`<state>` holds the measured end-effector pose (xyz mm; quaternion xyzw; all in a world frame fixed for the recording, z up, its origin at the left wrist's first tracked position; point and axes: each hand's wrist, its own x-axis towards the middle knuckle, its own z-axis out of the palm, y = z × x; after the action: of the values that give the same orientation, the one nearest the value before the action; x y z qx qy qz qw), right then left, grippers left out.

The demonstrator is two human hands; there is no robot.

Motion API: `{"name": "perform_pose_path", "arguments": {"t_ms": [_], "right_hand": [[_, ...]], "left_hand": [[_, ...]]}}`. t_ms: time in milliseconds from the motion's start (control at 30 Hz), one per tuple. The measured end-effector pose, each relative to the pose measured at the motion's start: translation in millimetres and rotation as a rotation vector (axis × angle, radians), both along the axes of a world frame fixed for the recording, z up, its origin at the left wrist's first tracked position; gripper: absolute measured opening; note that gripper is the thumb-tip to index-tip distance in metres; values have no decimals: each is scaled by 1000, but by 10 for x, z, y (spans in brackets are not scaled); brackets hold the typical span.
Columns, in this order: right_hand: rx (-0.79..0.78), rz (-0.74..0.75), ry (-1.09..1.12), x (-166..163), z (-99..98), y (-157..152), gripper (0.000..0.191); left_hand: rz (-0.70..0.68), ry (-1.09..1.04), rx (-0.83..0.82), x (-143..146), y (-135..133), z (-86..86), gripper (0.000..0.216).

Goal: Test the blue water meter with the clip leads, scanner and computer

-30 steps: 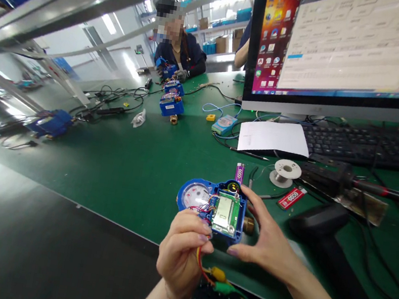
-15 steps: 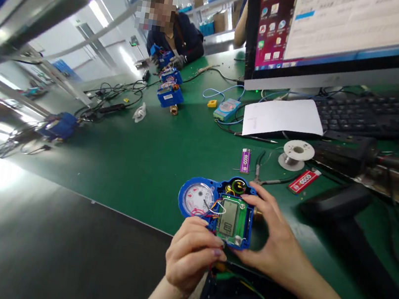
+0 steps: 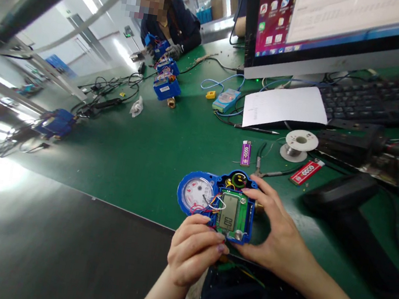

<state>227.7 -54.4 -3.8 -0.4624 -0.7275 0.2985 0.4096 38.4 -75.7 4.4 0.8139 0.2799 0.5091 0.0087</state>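
Note:
A blue meter unit [image 3: 196, 194] with a round white dial on its left and a green circuit board with a small display [image 3: 230, 216] lies at the near edge of the green table. My right hand [image 3: 276, 236] grips its right side, fingers over the top. My left hand [image 3: 195, 249] is curled at its lower left corner, pinching at the board's edge where red and white wires [image 3: 210, 204] run. Yellow and green clip leads [image 3: 237, 270] trail below the unit.
Behind the unit lie a purple lighter [image 3: 246, 152], pliers [image 3: 267, 169], a red lighter [image 3: 306, 172], a solder spool [image 3: 295, 145], a soldering iron [image 3: 376, 146], paper [image 3: 284, 107], keyboard [image 3: 375, 98] and monitor [image 3: 338, 25]. A black scanner [image 3: 343, 193] sits right. Another person [image 3: 170, 20] works on blue units [image 3: 166, 84] far back.
The view has tilted down and the meter unit now sits flatter, with its display facing up. Both hands stay on it; the clip leads have slipped mostly under my left hand.

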Motion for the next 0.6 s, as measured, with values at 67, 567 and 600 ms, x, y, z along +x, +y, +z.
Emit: {"name": "perform_pose_path", "arguments": {"t_ms": [67, 567, 600], "right_hand": [[1, 1, 1, 1, -3, 1, 73], [-23, -28, 21, -28, 72, 23, 69], [-34, -27, 26, -31, 76, 28, 69]], "left_hand": [[3, 12, -2, -8, -5, -2, 5], [48, 22, 14, 34, 127, -66, 7], [55, -4, 5, 47, 145, -65, 7]]}}
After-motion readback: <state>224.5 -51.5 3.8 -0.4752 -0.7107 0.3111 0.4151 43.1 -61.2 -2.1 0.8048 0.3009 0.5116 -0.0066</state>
